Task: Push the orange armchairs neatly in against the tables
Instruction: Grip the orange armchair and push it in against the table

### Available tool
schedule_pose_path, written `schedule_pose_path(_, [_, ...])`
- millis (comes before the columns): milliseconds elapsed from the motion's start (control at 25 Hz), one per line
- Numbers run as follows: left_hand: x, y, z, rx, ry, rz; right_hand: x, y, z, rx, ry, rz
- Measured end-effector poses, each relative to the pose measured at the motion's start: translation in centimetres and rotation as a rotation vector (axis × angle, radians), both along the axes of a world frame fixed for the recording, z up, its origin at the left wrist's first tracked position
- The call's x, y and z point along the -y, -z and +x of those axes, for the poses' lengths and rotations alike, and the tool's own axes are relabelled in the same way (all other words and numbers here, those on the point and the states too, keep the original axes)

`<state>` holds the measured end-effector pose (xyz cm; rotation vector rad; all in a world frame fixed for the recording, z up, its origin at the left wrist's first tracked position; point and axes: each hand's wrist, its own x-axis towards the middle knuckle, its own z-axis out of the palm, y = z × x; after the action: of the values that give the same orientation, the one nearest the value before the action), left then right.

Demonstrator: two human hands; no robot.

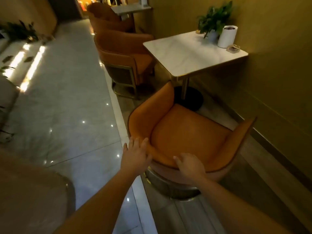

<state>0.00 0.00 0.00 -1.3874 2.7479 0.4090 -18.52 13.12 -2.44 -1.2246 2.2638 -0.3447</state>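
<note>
An orange armchair stands just in front of me, its open side facing a white marble-top table set against the wall. Its left arm tip sits under the table's near corner. My left hand lies flat with fingers spread on the chair back's rim at its left. My right hand curls over the top of the backrest near its middle. A second orange armchair stands on the table's far side, and a third sits beyond it at another table.
The right wall runs close beside chair and table. On the tabletop stand a potted plant, a white cylinder and a small glass dish. The table's black round base rests on the floor. Glossy tiled floor stretches left.
</note>
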Motion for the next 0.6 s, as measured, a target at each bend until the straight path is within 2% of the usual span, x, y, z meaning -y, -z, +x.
schedule_pose_path(160, [3.9, 4.1, -1.3, 0.101, 0.160, 0.009, 0.7, 3.9, 1.4, -0.047, 0.089, 0.001])
schedule_pose_path(360, [7.1, 6.2, -3.2, 0.149, 0.347, -0.045, 1.5, 6.1, 2.7, -0.259, 0.283, -0.062])
schedule_pose_path(600, [7.6, 7.9, -3.3, -0.001, 0.398, -0.200, 1.1, 7.4, 2.2, -0.300, 0.330, -0.146])
